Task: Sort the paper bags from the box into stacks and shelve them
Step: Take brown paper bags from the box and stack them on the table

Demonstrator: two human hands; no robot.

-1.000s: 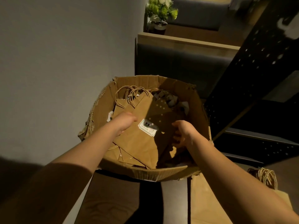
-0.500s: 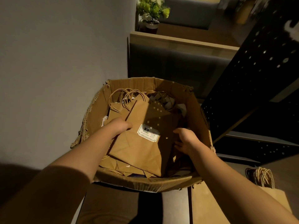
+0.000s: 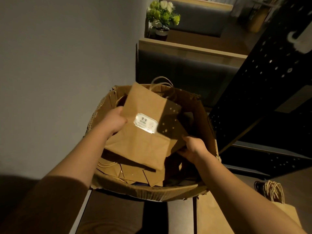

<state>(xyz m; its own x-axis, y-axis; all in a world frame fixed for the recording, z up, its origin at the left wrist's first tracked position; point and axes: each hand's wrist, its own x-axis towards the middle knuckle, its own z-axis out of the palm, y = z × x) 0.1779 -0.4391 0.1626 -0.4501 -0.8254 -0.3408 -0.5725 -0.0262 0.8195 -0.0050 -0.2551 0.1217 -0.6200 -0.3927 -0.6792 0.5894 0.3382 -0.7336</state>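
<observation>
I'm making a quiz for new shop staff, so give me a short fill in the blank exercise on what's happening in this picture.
1. The left hand and right hand together hold a brown paper ____.
2. The white label sits on the bag's ____ face.
3. Below it, more bags lie inside a torn ____ box.
4. A potted plant with white and ____ flowers stands near the wall.

Missing words: bag; upper; cardboard; green
</observation>
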